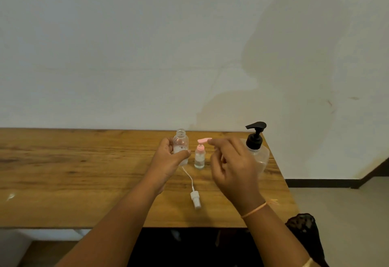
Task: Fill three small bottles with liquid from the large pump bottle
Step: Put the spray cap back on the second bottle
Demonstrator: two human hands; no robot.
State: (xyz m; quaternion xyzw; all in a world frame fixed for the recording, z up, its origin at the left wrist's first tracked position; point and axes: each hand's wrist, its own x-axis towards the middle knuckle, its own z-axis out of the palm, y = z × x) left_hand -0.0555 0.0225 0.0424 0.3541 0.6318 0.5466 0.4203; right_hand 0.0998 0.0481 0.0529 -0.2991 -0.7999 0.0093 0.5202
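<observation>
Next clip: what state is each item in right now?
Small clear uncapped plastic bottle: upright, open, gripped by left hand.
White spray cap with tube: off, lying on wooden table.
Small clear bottle with pink pump: capped, standing.
Large clear bottle with black pump: capped, standing.
Right hand: holds nothing, fingers loosely curled beside pink pump.

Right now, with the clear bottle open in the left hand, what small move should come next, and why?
Probably carry the clear bottle rightward, mouth under the black pump nozzle of the large bottle. The left hand holds it upright and uncapped; a white spray cap lies on the table; the nozzle points left.
</observation>
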